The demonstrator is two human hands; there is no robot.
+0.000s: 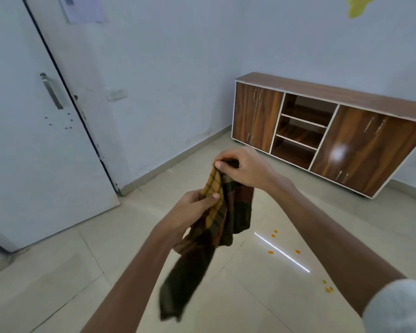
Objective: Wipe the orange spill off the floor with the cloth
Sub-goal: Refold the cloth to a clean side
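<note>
A checked cloth (216, 227) in yellow, brown and dark green hangs in the air between both hands. My right hand (244, 169) pinches its top edge. Lower down, my left hand (192, 207) grips its yellow side, and the dark tail of the cloth dangles towards the floor. Small orange spill drops (273, 234) dot the beige tiled floor to the right of the cloth. More orange drops (283, 252) lie near a bright light streak, and another cluster (328, 287) sits beside my right forearm. The cloth is well above the floor.
A white door (34, 140) with a metal handle stands ajar at the left. A low wooden cabinet (322, 131) with open middle shelves stands against the back-right wall. A yellow object (357, 4) shows at the top right edge.
</note>
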